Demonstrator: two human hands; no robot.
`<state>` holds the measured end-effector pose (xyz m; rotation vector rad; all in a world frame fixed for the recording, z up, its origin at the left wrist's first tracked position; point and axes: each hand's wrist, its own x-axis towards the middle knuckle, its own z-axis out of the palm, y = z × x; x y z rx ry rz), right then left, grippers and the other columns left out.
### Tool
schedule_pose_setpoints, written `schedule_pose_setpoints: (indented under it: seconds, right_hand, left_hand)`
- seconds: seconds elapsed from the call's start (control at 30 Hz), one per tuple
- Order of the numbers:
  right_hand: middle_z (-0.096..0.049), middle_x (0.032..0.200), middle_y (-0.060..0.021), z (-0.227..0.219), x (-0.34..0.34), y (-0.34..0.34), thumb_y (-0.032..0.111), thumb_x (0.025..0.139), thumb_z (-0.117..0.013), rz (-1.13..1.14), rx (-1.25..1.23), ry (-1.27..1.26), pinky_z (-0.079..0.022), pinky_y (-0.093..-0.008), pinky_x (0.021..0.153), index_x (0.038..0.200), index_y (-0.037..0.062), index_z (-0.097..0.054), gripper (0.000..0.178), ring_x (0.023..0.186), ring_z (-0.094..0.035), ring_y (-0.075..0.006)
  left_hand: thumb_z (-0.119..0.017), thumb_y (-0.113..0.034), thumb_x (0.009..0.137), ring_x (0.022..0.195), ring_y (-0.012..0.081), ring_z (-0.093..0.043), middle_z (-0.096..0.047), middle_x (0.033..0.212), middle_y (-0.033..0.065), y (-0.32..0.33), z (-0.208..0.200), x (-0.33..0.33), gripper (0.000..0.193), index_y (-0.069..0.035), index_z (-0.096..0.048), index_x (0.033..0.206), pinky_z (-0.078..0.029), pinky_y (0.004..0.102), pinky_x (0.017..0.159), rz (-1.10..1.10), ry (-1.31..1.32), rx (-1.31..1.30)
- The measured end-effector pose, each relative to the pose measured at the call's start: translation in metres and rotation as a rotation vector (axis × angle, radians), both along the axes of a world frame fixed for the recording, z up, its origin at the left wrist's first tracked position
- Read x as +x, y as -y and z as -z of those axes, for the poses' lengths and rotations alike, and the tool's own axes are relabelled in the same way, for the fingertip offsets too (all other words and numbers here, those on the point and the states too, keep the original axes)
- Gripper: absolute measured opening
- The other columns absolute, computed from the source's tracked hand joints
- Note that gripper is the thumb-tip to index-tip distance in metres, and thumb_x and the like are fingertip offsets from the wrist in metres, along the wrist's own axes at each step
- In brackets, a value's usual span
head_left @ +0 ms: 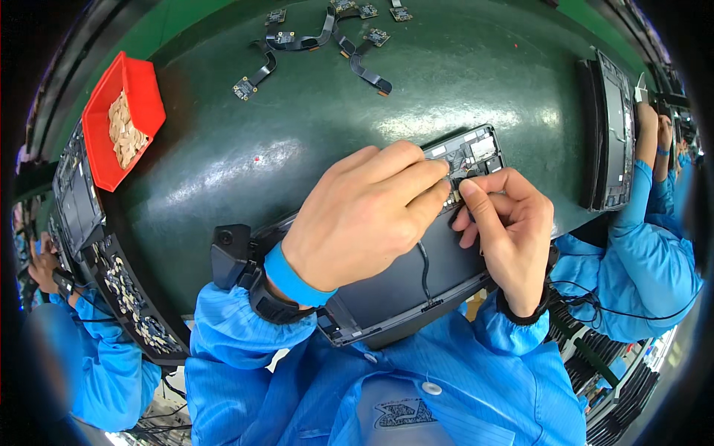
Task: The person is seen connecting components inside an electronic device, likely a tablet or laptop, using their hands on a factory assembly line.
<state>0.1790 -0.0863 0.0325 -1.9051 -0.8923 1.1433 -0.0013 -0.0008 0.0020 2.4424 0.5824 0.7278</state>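
In front of me lies an opened flat, tablet-like device (pixel 454 260), dark grey, with a bare circuit board (pixel 476 149) at its far end. A thin black cable (pixel 425 271) runs along the casing. My left hand (pixel 364 212) reaches across it from the left, fingers closed together and tips at the board. What is under those fingertips is hidden. At the board's near side, my right hand (pixel 513 230) is closed, thumb and index finger pinched together. Anything between them is too small to make out.
Several small camera-like modules on black flat cables (pixel 301 41) lie at the back. A red bin (pixel 141 82) of small tan pieces stands left, near a black tray (pixel 111 260) of small parts. Stacked devices (pixel 606 134) sit at the right. Co-workers in blue (pixel 632 260) work on both sides.
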Motion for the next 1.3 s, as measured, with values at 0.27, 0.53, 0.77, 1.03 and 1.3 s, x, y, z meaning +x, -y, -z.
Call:
schedule_pose_setpoints:
  seconds: [0.27,0.53,0.77,1.03,1.3]
  right_hand:
    - [-0.069,0.065,-0.0065,-0.0027,-0.0045,-0.0014,0.006,0.1,-0.066,-0.03,0.006,0.067,-0.046,-0.0237,0.05,0.095,-0.0051,-0.067,0.012,0.054,-0.06,-0.0088]
    - [-0.069,0.066,-0.0081,-0.0086,-0.0034,-0.0037,0.008,0.1,-0.065,-0.056,-0.041,0.109,-0.047,-0.0244,0.051,0.098,-0.0061,-0.067,0.014,0.055,-0.062,-0.0101]
    - [-0.07,0.067,-0.0088,-0.0086,-0.0025,-0.0036,0.009,0.101,-0.065,-0.04,-0.039,0.064,-0.048,-0.0247,0.053,0.103,-0.0071,-0.068,0.016,0.057,-0.063,-0.0103]
    - [-0.071,0.068,-0.0098,-0.0049,-0.0087,-0.002,0.006,0.1,-0.066,-0.057,0.045,0.258,-0.053,-0.0251,0.053,0.1,-0.007,-0.07,0.013,0.058,-0.067,-0.0108]
    - [-0.07,0.067,-0.0085,-0.0071,-0.0083,-0.0028,0.006,0.1,-0.066,-0.071,0.037,0.222,-0.05,-0.0249,0.051,0.099,-0.0066,-0.07,0.013,0.057,-0.065,-0.0105]
  left_hand:
    - [-0.069,-0.004,0.07,0.099,0.0272,-0.066,-0.071,0.114,0.0087,0.0002,-0.0003,-0.0015,0.037,-0.001,-0.076,0.106,-0.058,0.0381,0.078,0.004,-0.03,0.019]
    - [-0.068,-0.006,0.073,0.1,0.0255,-0.065,-0.069,0.116,0.0063,0.0032,0.0006,0.0019,0.038,-0.004,-0.075,0.111,-0.057,0.0376,0.081,-0.02,-0.045,0.056]
    - [-0.069,-0.009,0.074,0.101,0.0241,-0.065,-0.069,0.116,0.0058,0.0032,0.0006,-0.0008,0.036,-0.005,-0.077,0.109,-0.057,0.0368,0.082,-0.006,-0.068,0.063]
    - [-0.068,-0.012,0.076,0.102,0.0232,-0.065,-0.069,0.117,0.0051,0.0043,-0.001,-0.0015,0.035,-0.005,-0.078,0.108,-0.057,0.0361,0.082,-0.004,-0.088,0.053]
    - [-0.069,-0.012,0.076,0.103,0.023,-0.064,-0.069,0.118,0.0048,0.0045,-0.0011,-0.0027,0.035,-0.006,-0.078,0.108,-0.056,0.0357,0.083,-0.003,-0.1,0.056]
